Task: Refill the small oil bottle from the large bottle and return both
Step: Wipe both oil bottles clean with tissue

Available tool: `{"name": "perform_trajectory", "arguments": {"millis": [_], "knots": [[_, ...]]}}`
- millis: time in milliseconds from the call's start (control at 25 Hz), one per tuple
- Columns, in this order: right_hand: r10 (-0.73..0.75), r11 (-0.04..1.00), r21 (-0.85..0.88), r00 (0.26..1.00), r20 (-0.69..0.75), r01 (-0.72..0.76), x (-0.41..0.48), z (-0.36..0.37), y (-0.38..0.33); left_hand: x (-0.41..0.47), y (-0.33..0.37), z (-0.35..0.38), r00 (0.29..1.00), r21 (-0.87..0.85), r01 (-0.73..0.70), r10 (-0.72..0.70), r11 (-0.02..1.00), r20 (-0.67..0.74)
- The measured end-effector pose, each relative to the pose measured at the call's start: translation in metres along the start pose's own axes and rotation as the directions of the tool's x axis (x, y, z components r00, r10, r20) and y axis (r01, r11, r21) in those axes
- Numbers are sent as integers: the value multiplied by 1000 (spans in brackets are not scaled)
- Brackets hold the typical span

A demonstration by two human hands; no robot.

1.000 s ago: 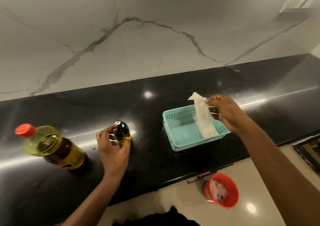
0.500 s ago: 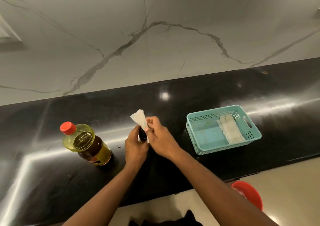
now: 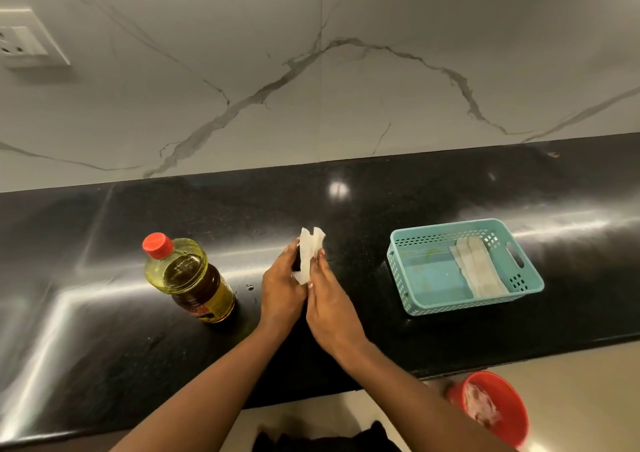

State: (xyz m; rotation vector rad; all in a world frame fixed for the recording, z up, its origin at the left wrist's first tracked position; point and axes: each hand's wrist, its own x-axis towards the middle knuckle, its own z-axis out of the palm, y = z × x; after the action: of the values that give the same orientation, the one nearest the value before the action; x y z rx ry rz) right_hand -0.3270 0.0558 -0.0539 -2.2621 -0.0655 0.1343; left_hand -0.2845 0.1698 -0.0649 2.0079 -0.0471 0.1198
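Note:
The large oil bottle (image 3: 188, 276), clear with yellow oil, a red cap and a dark label, stands upright on the black counter (image 3: 346, 202), left of my hands. My left hand (image 3: 282, 289) grips the small dark oil bottle (image 3: 296, 264), which is almost wholly hidden between my hands. My right hand (image 3: 332, 302) presses a white paper tissue (image 3: 308, 254) against that small bottle; the tissue's top sticks up above my fingers.
A teal plastic basket (image 3: 415, 308) with folded tissues (image 3: 479, 271) inside sits on the counter to the right. On the floor below the counter edge is a red bin (image 3: 512, 403) holding crumpled paper. A wall socket (image 3: 24, 41) is at upper left.
My right hand took a tissue from the basket, carried it left to the small bottle and now holds it against the bottle. The view has shifted left.

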Motion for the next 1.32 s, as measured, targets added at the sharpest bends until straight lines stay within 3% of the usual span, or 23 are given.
{"name": "perform_trajectory", "arguments": {"millis": [80, 240, 440, 640, 760, 920, 1080, 1160, 1320], "knots": [[-40, 999, -9, 999, 21, 40, 11, -2, 1, 2, 0, -1, 1000, 14, -9, 9, 1000, 10], [52, 998, 35, 997, 49, -53, 63, -22, -7, 0, 1, -3, 999, 38, -43, 43, 998, 12], [-15, 1000, -12, 995, 96, 16, 1, -9, 2, 4, -7, -5, 999, 54, -22, 20, 998, 46], [21, 990, 134, 995, 98, -34, 54, -32, -9, 10, -22, -8, 995, 90, -47, 38, 995, 93], [-41, 985, 171, 993, 111, 22, 39, -37, -10, 11, -24, -10, 993, 66, -26, 18, 997, 117], [-208, 970, -118, 976, 62, 214, 40, -41, -11, 10, -19, -10, 995, 39, -3, -1, 999, 98], [-284, 730, -581, 933, 223, 361, 73, -47, -29, 10, -20, -11, 994, 44, -12, 7, 999, 110], [-320, 638, -653, 912, 258, 408, 74, -44, -36, 11, -21, -10, 994, 36, -16, 12, 999, 112], [-507, 605, -596, 833, 221, 527, 66, -33, -9, 11, -24, -7, 994, 3, -24, 23, 1000, 106]]}}
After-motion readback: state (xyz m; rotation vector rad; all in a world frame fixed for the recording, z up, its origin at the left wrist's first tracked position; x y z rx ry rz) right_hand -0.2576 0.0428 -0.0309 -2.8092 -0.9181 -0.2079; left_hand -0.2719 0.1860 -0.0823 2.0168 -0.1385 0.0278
